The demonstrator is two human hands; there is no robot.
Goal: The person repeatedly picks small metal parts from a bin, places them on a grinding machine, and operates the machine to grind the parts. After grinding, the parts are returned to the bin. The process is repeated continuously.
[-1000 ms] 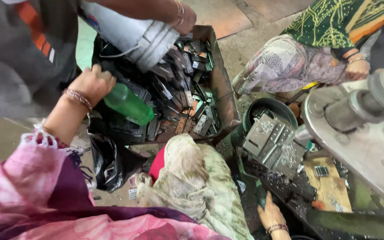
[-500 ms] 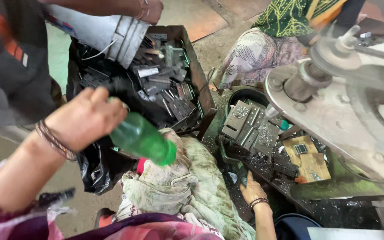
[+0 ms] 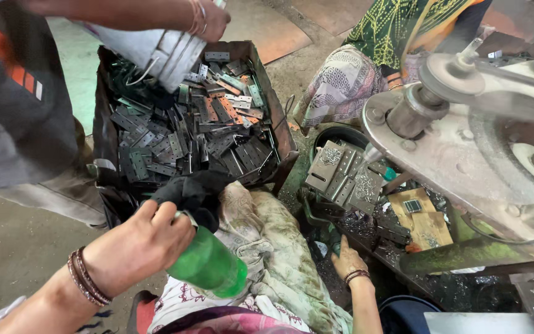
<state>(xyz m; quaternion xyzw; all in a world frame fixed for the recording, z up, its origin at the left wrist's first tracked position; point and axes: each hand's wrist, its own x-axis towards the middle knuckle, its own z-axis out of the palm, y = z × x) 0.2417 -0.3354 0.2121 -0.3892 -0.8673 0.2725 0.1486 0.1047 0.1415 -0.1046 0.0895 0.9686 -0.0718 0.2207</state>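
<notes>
A: What differs from half a second ago?

B: The left hand (image 3: 140, 244) has drawn the green bottle (image 3: 208, 266) lower and nearer the camera; it is curled round the bottle's upper part, neck end towards the crate, base towards the wearer. The right hand (image 3: 348, 260) has slid from the edge of the machine base to rest beside the lap, fingers loosely bent, holding nothing. The view has also tilted, showing more of the crate.

A: What lies around, and what stands in the way?

B: A dark crate (image 3: 279, 124) of flat metal hinge plates (image 3: 211, 124) sits just beyond the knees; another person's hand (image 3: 208, 21) tips a white bucket (image 3: 156, 49) over it; a black cloth (image 3: 196, 192) lies between bottle and crate, touching the bottle's neck end; a grey press machine (image 3: 465, 142) fills the right; a stack of stamped plates (image 3: 344, 176) rests at its foot; a seated person in patterned cloth (image 3: 341, 86) is behind.

A: How does the bottle look?

B: Translucent green plastic, tilted almost flat over a stained pale cloth (image 3: 279, 247) on the lap; its cap is hidden.
</notes>
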